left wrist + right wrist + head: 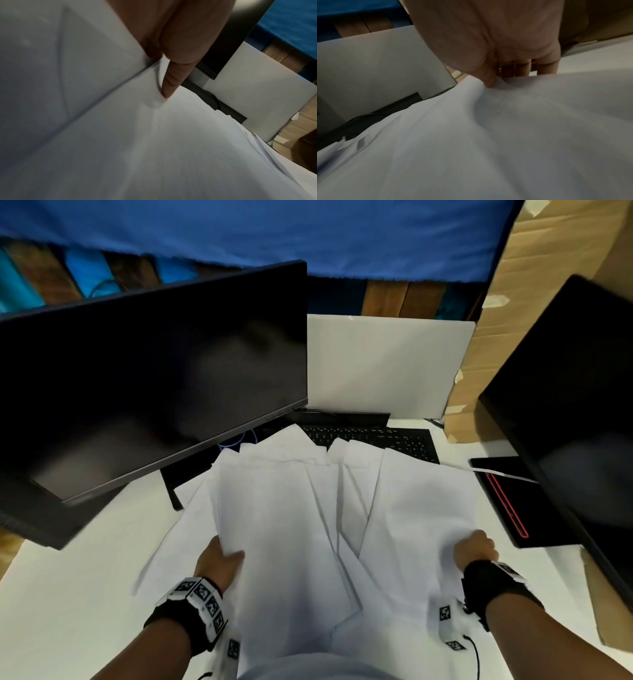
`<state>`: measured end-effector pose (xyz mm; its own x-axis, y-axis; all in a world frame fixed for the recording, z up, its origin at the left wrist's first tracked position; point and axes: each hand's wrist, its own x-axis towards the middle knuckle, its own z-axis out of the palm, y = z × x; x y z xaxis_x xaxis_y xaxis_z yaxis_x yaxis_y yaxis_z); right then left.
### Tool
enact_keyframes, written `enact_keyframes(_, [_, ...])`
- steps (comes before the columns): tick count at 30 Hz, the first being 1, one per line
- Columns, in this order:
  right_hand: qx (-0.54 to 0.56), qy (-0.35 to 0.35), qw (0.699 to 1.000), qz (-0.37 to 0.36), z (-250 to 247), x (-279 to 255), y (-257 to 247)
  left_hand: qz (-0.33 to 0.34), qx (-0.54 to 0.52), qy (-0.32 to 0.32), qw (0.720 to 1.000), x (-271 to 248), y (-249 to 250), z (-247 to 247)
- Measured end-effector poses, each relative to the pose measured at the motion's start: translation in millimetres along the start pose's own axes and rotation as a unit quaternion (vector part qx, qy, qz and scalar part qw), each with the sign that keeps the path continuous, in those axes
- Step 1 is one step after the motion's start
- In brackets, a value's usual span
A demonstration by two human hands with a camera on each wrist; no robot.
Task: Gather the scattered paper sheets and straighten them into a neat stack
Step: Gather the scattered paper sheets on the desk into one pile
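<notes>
Blank paper sheets [291,525] gripped by left hand [219,563], right hand [474,549].

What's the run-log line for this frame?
left hand: grips paper sheets | right hand: grips sheets | sheets: fanned, unaligned | phase: gathering

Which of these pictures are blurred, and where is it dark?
Head view: paper sheets fairly sharp, left monitor smeared. Left wrist view: sheets streaked by motion, left hand soft. Right wrist view: dim, right hand and paper blurred.
</notes>
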<state>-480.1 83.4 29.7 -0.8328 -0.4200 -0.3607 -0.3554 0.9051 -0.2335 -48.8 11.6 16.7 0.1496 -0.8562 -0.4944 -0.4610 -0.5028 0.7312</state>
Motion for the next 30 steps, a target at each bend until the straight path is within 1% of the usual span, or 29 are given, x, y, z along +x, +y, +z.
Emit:
enact_keyframes(3, [0.086, 0.066, 0.994, -0.031, -4.8, -19.5, -2.0, 0.006, 0.025, 0.002, 1.000, -4.9, -1.4, 5.5])
enact_keyframes(5, [0.144, 0.126, 0.978, -0.088, -21.4, -31.6, -9.9, 0.008, 0.027, 0.012, 1.000, -8.7, -0.8, 4.1])
enact_keyframes(7, [0.179, 0.198, 0.947, -0.176, -45.4, -44.7, -24.3, 0.014, 0.029, 0.012, 0.999, -10.2, -1.8, 0.1])
enact_keyframes(9, [0.215, 0.257, 0.908, -0.252, -72.6, -56.7, -41.2, 0.023, 0.035, 0.007, 0.999, -11.0, -2.2, -4.0])
enact_keyframes(10, [0.233, 0.274, 0.891, -0.278, -85.9, -61.6, -49.2, 0.029, 0.039, 0.004, 0.999, -11.9, -1.5, -4.7])
enact_keyframes(12, [0.274, 0.284, 0.864, -0.314, -108.1, -70.9, -63.8, 0.039, 0.041, -0.001, 0.998, -13.3, 0.4, -4.6])
enact_keyframes(14, [0.306, 0.267, 0.853, -0.328, -121.6, -79.0, -77.4, 0.049, 0.038, -0.009, 0.998, -15.3, 4.0, -2.2])
enact_keyframes(17, [0.317, 0.211, 0.859, -0.342, -111.0, -93.3, -97.6, 0.050, 0.034, -0.021, 0.998, -16.8, 9.3, 4.9])
enact_keyframes(20, [0.296, 0.130, 0.877, -0.354, -60.0, -108.9, -107.4, 0.039, 0.005, -0.035, 0.999, -19.4, 12.8, 12.0])
enact_keyframes(24, [0.279, 0.025, 0.906, -0.319, 24.4, -126.1, -100.5, 0.020, -0.068, -0.033, 0.997, -26.9, 12.7, 19.0])
enact_keyframes(26, [0.262, -0.031, 0.915, -0.305, 53.6, -135.4, -93.1, 0.020, -0.133, -0.035, 0.990, -31.3, 11.6, 21.2])
enact_keyframes(27, [0.249, -0.061, 0.916, -0.308, 65.3, -138.8, -89.7, 0.016, -0.148, -0.041, 0.988, -32.9, 9.3, 22.1])
enact_keyframes(28, [0.233, -0.090, 0.915, -0.317, 73.1, -141.4, -86.9, 0.014, -0.132, -0.045, 0.990, -32.6, 5.9, 23.3])
enact_keyframes(30, [0.197, -0.129, 0.913, -0.334, 82.0, -142.0, -83.4, 0.006, -0.031, -0.047, 0.998, -30.7, 0.2, 25.4])
